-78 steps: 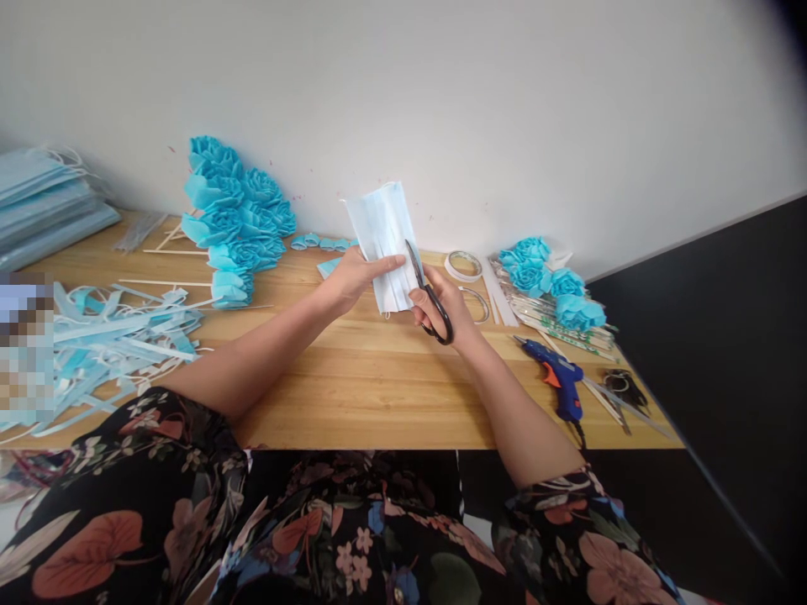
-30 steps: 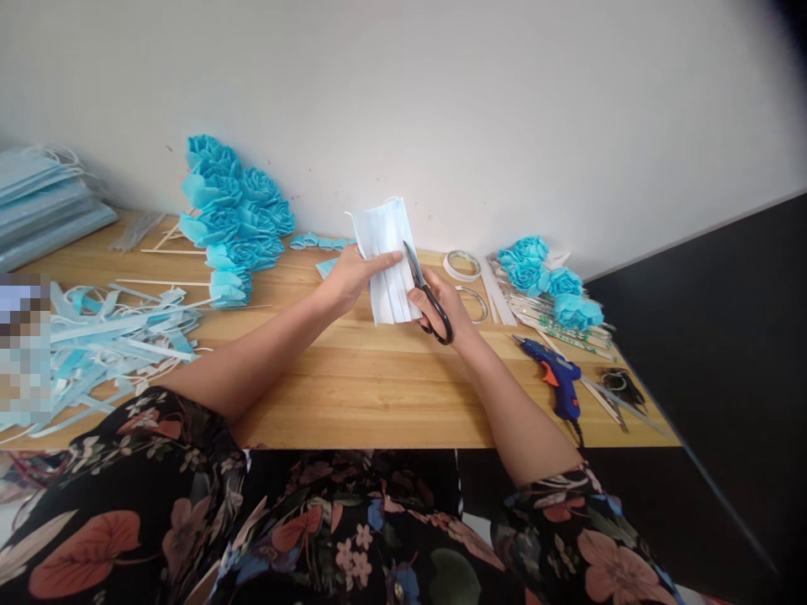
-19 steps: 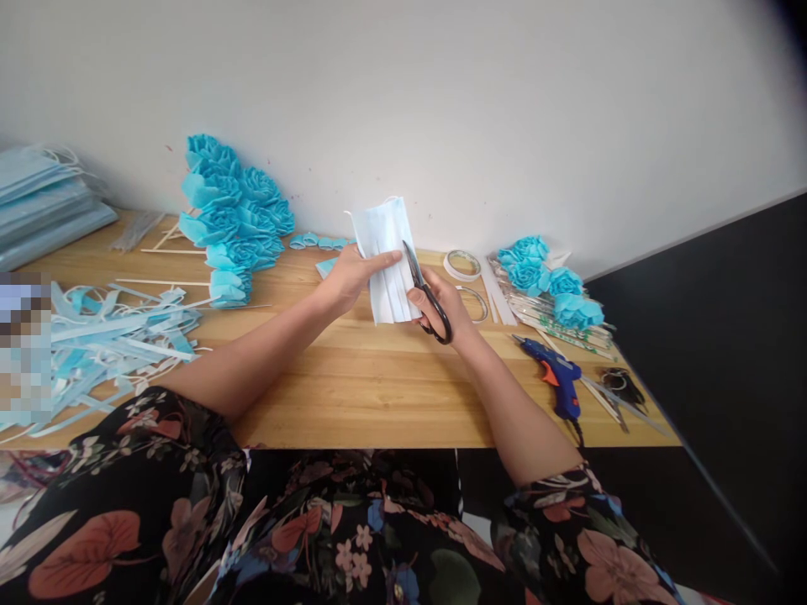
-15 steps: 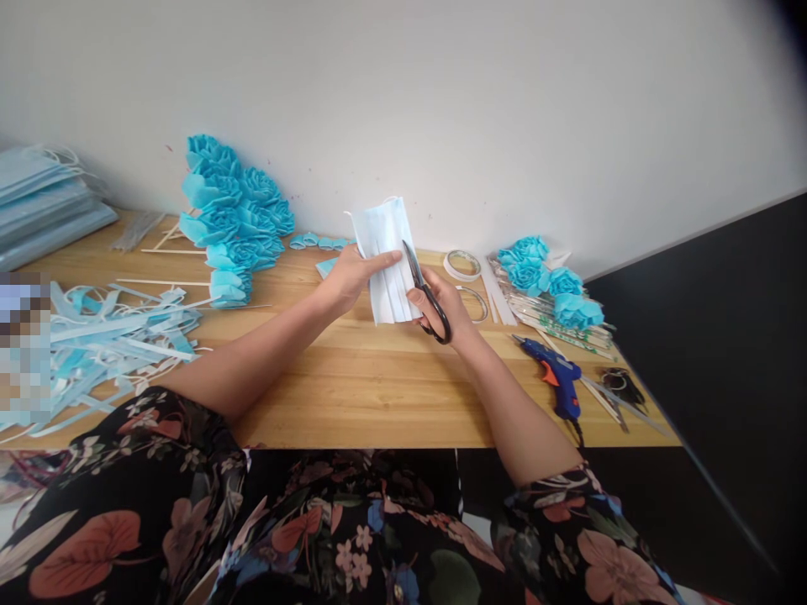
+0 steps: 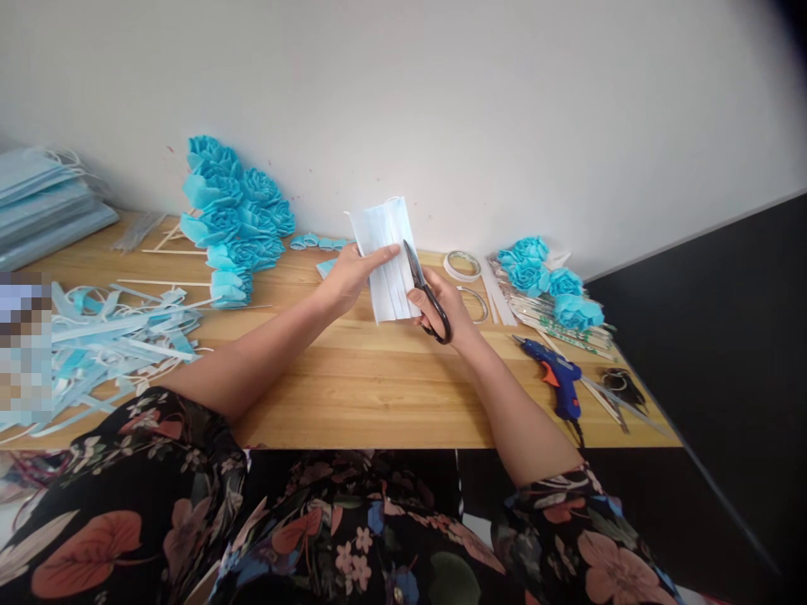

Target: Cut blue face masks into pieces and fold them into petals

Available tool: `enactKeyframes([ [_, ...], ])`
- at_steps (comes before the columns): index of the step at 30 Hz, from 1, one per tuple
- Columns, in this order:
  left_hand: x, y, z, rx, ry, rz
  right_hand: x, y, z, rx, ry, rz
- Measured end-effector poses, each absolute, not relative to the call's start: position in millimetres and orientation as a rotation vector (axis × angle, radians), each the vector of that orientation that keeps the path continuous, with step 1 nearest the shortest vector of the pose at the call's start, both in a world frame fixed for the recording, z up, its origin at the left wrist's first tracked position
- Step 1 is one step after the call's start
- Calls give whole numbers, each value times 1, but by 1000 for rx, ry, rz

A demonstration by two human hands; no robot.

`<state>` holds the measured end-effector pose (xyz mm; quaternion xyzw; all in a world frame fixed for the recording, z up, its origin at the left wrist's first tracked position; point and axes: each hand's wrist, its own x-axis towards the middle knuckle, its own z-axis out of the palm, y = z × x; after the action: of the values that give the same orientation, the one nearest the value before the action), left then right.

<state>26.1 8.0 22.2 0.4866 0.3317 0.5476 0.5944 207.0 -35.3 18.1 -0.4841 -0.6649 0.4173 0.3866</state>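
The tabletop (image 5: 378,403) bears a heap of cut strips (image 5: 139,336) and blue flowers (image 5: 238,220) already shaped, so plenty seems done; a stack of masks (image 5: 54,206) looks uncut. Over the middle, the left hand (image 5: 349,273) pinches one mask (image 5: 389,286), apparently mostly whole; the right hand's (image 5: 449,304) grip wraps the scissors (image 5: 419,277), blades against the mask, its trimming likely unfinished.

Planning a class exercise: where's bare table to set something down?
Bare wood: between left forearm and right forearm, nearer the body than the held mask; narrowly, between right forearm and glue gun. Crowded: left end, with strips and large flower cluster; right rear, with tape rolls and smaller flower cluster.
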Motion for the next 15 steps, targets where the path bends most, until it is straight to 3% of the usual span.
enactKeyframes([
  [15, 23, 8, 31, 1137, 792, 1311, 212, -34, 20, -1186, -1866, 1004],
])
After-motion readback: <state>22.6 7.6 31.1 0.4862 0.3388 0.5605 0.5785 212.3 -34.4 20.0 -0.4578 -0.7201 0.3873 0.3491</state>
